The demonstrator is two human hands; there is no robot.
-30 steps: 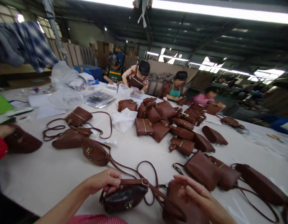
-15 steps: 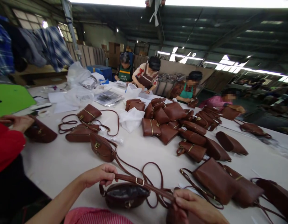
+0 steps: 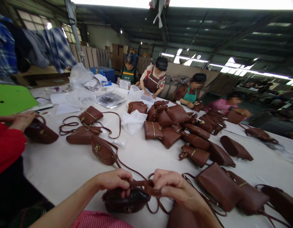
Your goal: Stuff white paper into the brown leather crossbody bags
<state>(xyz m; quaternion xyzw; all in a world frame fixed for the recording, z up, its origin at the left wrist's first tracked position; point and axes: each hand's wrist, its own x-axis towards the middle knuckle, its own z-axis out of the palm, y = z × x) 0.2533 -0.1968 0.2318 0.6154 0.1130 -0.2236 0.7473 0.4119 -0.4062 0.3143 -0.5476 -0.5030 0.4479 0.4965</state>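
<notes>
A brown leather handbag [image 3: 127,204] with a gold clasp sits at the table's near edge, right in front of me. Its strap [image 3: 139,183] is pinched by my left hand [image 3: 118,182], whose fingers reach down over the top of the bag. My right hand [image 3: 171,186] is closed on the same strap, which loops at its fingertips. The strap's buckle cannot be made out between the hands. Beneath my right forearm lies another brown bag [image 3: 182,217], partly covered. Just beyond my left hand, a bag with a gold lock [image 3: 103,150] rests with its strap trailing toward me.
A large pile of brown bags [image 3: 170,120] covers the table's middle and right. White wrapping [image 3: 134,122] and clear plastic bags [image 3: 110,99] lie farther back. At left, a person in a red sleeve [image 3: 9,142] handles a bag [image 3: 42,131]. Several people work along the far side.
My hands have come closer together along the strap. The right hand moved up and left, bending the strap into a loop. The left hand shifted slightly right and lower over the bag.
</notes>
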